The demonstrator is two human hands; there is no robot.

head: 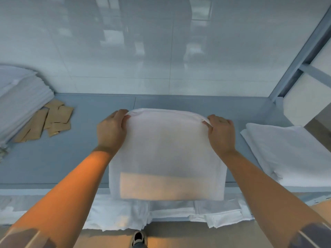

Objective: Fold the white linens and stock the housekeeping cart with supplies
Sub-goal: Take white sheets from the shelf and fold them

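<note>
nearest, below the table edge, more white linens (143, 212) hanging, a shoe (138, 238) on the floor. on the grey table (71, 158), a folded white towel (166, 158), far corners pinched by left hand (112, 130) and right hand (221, 132). farther off, folded sheets (286, 151) right, brown packets (52, 119) and stacked linens (21, 102) left.

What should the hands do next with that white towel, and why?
Probably lower the far edge and lay it flat on the grey table. The left hand and right hand each pinch a far corner of the white towel, and its near end hangs over the table's front edge.
</note>
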